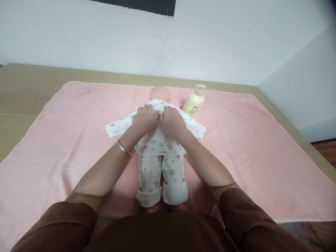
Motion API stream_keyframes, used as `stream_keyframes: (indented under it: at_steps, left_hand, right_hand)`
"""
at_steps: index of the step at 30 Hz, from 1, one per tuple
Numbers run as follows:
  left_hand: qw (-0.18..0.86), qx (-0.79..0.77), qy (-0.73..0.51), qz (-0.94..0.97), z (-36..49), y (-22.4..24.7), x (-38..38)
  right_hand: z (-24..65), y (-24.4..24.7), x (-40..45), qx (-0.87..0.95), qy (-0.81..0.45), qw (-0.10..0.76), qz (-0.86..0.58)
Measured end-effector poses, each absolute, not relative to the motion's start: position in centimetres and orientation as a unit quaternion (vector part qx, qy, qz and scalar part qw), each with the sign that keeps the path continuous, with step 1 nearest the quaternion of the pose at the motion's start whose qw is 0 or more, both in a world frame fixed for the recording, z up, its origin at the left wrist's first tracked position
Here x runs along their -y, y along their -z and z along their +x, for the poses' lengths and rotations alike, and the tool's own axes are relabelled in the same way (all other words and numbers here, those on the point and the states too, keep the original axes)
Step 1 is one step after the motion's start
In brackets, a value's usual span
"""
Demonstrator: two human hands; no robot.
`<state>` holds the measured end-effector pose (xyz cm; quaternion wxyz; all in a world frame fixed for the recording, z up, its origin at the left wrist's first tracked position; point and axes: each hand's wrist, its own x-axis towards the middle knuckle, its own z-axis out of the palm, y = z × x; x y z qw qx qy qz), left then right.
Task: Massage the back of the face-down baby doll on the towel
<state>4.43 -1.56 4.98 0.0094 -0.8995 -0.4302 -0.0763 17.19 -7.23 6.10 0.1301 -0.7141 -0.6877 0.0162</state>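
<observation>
A baby doll lies on a pink blanket [225, 168], its smooth bald head [160, 93] pointing away from me. It wears a white printed shirt [157, 143] with both sleeves spread sideways, and matching trousers [172, 168] with turned-up cuffs. On the upper part of the shirt, my left hand [146, 118] has its fingers bent and closed on the cloth. Beside it, my right hand [172, 120] mirrors that grip, and the two thumbs nearly meet at the middle. The cloth is bunched slightly between them. My palms hide part of the doll's upper body.
A cream pump bottle [194, 101] leans at a tilt to the right of the doll's head, close to the right sleeve. The blanket covers a wooden platform [31, 80] that meets a white wall [105, 45] at the back.
</observation>
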Motion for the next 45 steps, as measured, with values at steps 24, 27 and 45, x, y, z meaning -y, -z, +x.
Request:
stream_keyframes:
  at_steps: [24, 27, 45]
  left_hand:
    - [-0.031, 0.54, 0.119, -0.832, 5.3, -4.9, 3.1]
    - [-0.023, 0.524, 0.135, -0.84, 5.2, -4.5, 2.9]
    - [-0.027, 0.526, 0.133, -0.839, 5.1, -4.2, 2.8]
  right_hand:
    - [18.8, -4.7, 5.5, 0.706, 0.025, 0.156, -0.691]
    - [18.7, -4.1, 5.4, 0.718, 0.06, 0.15, -0.677]
    - [18.2, -3.7, 5.5, 0.714, 0.067, 0.157, -0.679]
